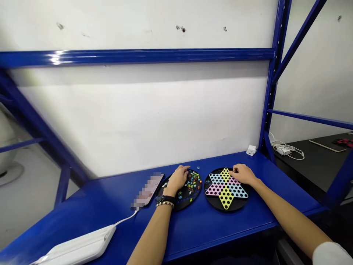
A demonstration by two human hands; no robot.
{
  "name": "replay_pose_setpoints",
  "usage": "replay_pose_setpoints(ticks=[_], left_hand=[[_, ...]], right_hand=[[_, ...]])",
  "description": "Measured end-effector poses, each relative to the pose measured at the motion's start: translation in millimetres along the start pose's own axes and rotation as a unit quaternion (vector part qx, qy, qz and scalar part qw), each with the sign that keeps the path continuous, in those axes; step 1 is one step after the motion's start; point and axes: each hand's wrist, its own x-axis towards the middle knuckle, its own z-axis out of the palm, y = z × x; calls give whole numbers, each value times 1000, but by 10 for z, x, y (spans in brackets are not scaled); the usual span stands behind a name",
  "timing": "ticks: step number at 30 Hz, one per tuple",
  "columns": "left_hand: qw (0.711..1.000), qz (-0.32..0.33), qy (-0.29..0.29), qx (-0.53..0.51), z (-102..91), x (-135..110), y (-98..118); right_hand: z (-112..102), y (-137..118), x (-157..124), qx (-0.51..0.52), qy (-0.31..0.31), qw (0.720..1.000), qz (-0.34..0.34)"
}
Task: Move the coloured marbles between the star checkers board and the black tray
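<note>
My left hand (pixel 178 179), with a watch and a beaded bracelet at the wrist, is over a round black tray (pixel 178 206). Its visible fingers stretch toward the tray's far edge; the fingertips are partly hidden. Many colourful glass marbles (pixel 194 180) lie in that tray, mostly right of the hand. To the right is a Chinese checkers board (pixel 226 193), a star of yellow, pink and blue points with black holes on a round black base. My right hand (pixel 242 173) rests at its upper right, fingers bent together near the top yellow point; what they pinch is hidden.
One loose marble (pixel 198 167) lies on the blue table (pixel 209 235) behind the tray. A phone (pixel 149 189) is at the left, cabled to a white power bank (pixel 82 244). A white charger (pixel 251 150) stands at the back right. Blue frame posts (pixel 268 88) border the table.
</note>
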Motion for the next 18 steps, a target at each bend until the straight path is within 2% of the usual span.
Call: replay_pose_setpoints(ticks=[4,7,13,18], left_hand=[[999,31,-19,12,34,59,59],[999,29,-23,16,23,61,105],[997,57,-45,-12,-19,27,133],[998,30,-31,-49,-70,-14,175]], right_hand=[[15,4,7,-1,1,1000,-3],[24,15,15,0,-2,1000,0],[13,15,9,2,-3,1000,2],[5,9,7,0,-3,1000,-1]])
